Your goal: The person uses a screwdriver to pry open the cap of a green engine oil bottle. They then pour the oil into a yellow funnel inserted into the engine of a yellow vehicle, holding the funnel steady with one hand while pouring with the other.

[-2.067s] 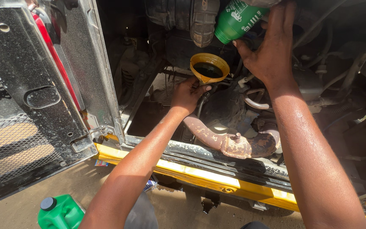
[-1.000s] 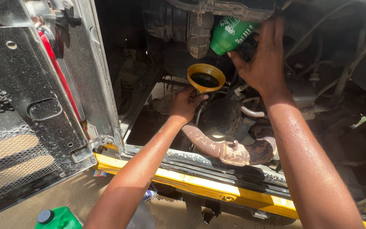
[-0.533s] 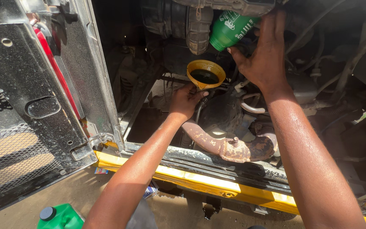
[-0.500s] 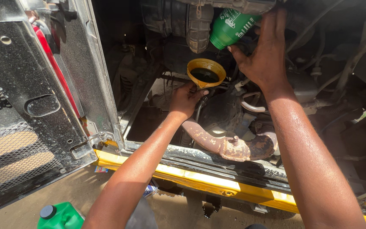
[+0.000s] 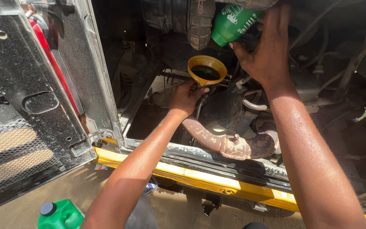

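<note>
Two hands work inside the open engine bay, reaching over a yellow sill (image 5: 200,178). The left hand (image 5: 186,98) is closed around the lower neck of a yellow funnel (image 5: 207,70), its fingers wrapped under the bowl so the funnel stands upright; judging by the grip, it is there to steady the funnel. The bowl holds a pool of dark oil nearly up to the rim. The right hand (image 5: 264,55) grips a green bottle (image 5: 234,21) from below and behind, palm spread along its side, holding it tipped mouth-down just above and to the right of the funnel, so that what leaves it falls into the bowl. The bottle's mouth is partly hidden by the thumb, and I cannot tell whether a stream is running.

Below the funnel, a rusty curved pipe (image 5: 229,142) crosses the bay near the sill. To the left hangs an open metal door (image 5: 51,85) with a mesh panel. On the sandy ground by the left forearm stands a green jug (image 5: 60,215) with a dark cap, upright and well apart from both hands.
</note>
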